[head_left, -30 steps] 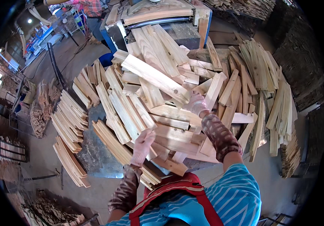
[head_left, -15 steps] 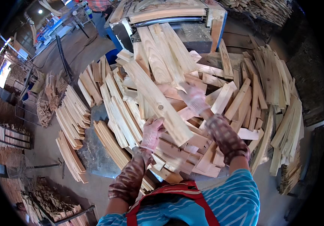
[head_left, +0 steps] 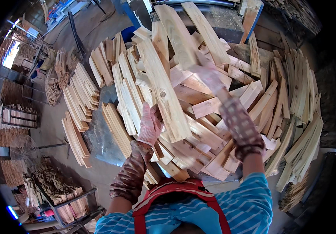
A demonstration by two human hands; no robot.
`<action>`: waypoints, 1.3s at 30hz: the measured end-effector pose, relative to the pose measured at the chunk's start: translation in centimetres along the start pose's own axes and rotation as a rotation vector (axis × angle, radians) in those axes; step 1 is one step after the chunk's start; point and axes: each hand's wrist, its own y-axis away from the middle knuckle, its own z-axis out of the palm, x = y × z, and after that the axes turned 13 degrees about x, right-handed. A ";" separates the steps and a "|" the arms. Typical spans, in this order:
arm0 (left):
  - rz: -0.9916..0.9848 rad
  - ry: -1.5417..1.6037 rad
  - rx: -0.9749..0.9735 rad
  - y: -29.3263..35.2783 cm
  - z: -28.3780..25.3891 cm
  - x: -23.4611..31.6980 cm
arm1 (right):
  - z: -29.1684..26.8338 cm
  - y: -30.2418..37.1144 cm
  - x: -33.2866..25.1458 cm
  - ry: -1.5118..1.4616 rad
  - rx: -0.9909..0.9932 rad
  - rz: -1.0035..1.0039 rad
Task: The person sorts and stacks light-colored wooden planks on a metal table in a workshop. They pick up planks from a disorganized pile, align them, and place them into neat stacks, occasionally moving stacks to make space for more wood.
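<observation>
My left hand (head_left: 151,124), in a pale knit glove, is closed on the edge of a long plank (head_left: 162,93) with a dark knot near its lower end. The plank slants up and away over the pile. My right hand (head_left: 210,80), gloved too and smeared by motion, grips the near end of a second plank (head_left: 177,37), whose lower end is also blurred. Its fingertips are not clear. Just right of that plank, another board (head_left: 207,33) leans from the machine's edge onto the pile.
A heaped pile of short boards (head_left: 214,146) lies below my hands. Planks are stacked at the left (head_left: 80,93) and right (head_left: 304,89). The machine (head_left: 218,21) with a roller stands at the far side. A round fan (head_left: 24,150) is at the far left.
The view has tilted, so the machine sits higher. A gap has opened between the board at the right and the plank at my right hand. My left hand keeps the knotted plank, now steeper.
</observation>
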 end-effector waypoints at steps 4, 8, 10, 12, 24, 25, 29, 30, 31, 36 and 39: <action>0.126 -0.399 -0.038 0.6 1.4 1.1 | 6.1 -2.2 -1.2 0.641 0.213 -0.179; 0.286 -0.522 0.003 2.0 2.7 5.3 | 4.3 -5.3 2.0 0.557 0.225 -0.229; 0.369 -0.610 0.001 0.9 1.2 8.2 | 3.0 -4.5 -0.3 0.528 -0.030 -0.087; 0.404 -0.694 0.012 -1.7 1.1 11.8 | 0.6 -3.2 -3.0 0.431 -0.172 0.047; 1.284 -1.621 0.300 -5.0 7.0 -0.9 | -6.5 -6.8 3.1 0.713 0.139 -0.049; 1.247 -1.654 0.334 -4.7 7.4 -0.6 | -5.6 -6.9 3.3 0.692 0.132 -0.033; 1.076 -1.578 0.334 -3.6 7.5 0.2 | -5.6 -7.8 4.1 0.629 0.088 0.050; 0.967 -1.447 0.327 -3.5 6.9 1.2 | -5.2 -6.9 4.4 0.574 0.127 -0.002; 0.857 -1.313 0.293 -3.8 6.4 2.0 | -6.0 -5.9 4.4 0.529 0.086 0.008; 1.136 -1.281 0.093 1.4 2.0 -1.7 | -10.7 6.8 2.7 -0.372 -0.165 0.247; 0.671 -0.716 -0.081 3.8 0.2 -7.8 | -9.2 18.2 4.7 -0.855 -0.377 0.395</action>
